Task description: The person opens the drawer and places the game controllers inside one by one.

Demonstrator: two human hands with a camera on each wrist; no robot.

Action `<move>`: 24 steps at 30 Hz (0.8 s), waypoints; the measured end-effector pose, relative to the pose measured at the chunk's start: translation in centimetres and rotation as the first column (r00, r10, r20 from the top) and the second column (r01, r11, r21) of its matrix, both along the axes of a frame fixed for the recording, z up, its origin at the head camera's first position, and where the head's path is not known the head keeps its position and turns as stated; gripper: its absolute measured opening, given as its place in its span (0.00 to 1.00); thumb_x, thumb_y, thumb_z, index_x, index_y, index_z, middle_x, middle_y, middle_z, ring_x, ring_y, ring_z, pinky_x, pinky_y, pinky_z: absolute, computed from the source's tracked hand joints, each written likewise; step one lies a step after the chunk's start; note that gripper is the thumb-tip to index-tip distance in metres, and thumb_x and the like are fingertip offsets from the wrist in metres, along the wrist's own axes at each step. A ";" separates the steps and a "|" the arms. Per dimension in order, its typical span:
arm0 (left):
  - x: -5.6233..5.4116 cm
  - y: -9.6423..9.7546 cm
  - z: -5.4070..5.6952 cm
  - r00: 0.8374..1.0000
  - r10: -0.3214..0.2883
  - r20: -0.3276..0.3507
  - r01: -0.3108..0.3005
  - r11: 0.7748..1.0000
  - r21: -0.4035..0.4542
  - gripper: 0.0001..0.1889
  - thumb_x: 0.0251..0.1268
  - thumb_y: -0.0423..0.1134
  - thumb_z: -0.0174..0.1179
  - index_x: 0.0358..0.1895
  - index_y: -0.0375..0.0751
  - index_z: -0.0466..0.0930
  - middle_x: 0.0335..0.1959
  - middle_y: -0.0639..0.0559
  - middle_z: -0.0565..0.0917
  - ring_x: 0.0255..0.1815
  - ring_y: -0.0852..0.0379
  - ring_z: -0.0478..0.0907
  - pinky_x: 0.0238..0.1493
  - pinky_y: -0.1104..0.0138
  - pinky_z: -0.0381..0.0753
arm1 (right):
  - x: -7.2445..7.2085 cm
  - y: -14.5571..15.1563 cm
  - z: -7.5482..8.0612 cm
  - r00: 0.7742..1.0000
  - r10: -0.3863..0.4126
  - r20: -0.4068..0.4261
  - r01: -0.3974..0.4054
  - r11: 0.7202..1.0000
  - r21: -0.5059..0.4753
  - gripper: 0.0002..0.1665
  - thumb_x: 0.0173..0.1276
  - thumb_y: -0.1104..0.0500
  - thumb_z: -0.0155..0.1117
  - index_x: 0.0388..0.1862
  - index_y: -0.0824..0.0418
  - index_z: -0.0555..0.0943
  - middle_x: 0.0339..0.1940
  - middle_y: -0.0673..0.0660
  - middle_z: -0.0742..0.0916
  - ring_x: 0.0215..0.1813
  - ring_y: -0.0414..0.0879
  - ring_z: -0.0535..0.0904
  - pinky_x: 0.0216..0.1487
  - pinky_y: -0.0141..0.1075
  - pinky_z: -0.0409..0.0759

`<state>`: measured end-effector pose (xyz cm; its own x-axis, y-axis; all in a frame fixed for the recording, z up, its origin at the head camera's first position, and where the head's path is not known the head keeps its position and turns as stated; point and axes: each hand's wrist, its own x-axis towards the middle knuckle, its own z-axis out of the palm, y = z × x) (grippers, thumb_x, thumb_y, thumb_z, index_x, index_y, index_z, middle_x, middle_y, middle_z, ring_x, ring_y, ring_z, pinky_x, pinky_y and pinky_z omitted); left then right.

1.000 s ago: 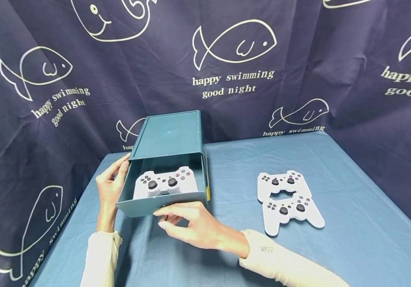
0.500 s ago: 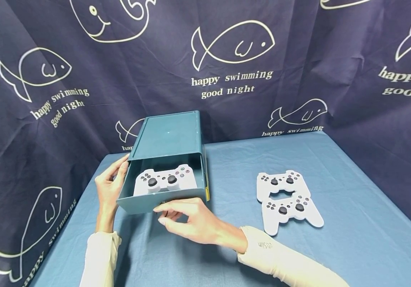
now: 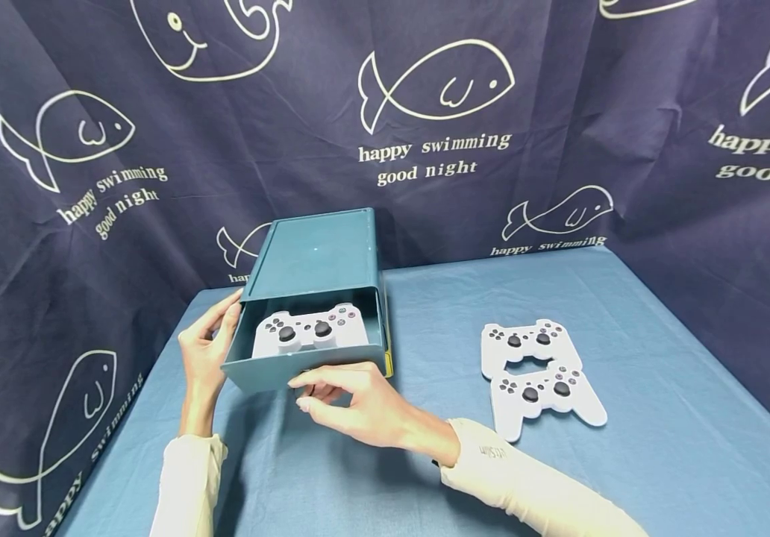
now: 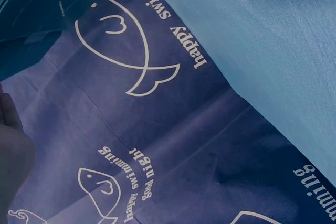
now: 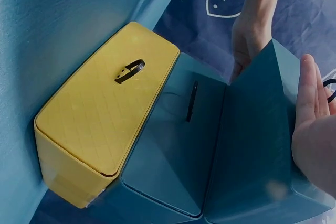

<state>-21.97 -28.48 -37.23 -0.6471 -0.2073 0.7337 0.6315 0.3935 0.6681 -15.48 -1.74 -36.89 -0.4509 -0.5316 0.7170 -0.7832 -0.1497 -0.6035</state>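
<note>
Navy fish-print fabric (image 3: 257, 142) backs a blue cloth (image 3: 439, 313). White controller (image 3: 310, 337) lies in the drawer (image 3: 260, 373) — which stands partly out of the cabinet (image 3: 318, 253) — just beyond the right hand (image 3: 368, 403), whose fingers meet the drawer front by its ring (image 5: 328, 82) (pinching or pressing: cannot tell). Left hand (image 3: 207, 350) rests extended fingers against the cabinet's side. Two controllers (image 3: 548, 389) lie together, well right.

The bare left hand (image 3: 205, 350) and equally bare right hand (image 3: 365, 410) emerge from long cream sleeves (image 3: 188, 485) with creased cloth and wrinkled cuffs (image 3: 459, 447), the right sleeve (image 3: 539, 483) bearing small grey lettering (image 3: 492, 452), partly readable as "Slim", near its cuff.
</note>
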 end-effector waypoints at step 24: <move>0.1 0.1 0.0 1.000 0.015 0.027 -0.015 1.000 -0.001 0.13 0.73 0.27 0.62 0.57 0.33 0.87 0.37 0.63 0.89 0.36 0.68 0.84 0.39 0.75 0.76 | -1.7 -0.6 0.1 0.996 -0.028 0.079 0.031 0.999 -0.030 0.14 0.69 0.71 0.68 0.53 0.69 0.85 0.31 0.55 0.89 0.36 0.33 0.84 0.44 0.35 0.85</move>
<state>-21.91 -28.41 -37.28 -0.6632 -0.2168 0.7164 0.6075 0.4033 0.6844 -17.14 -2.30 -36.75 -0.5217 -0.4950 0.6948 -0.7379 -0.1468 -0.6587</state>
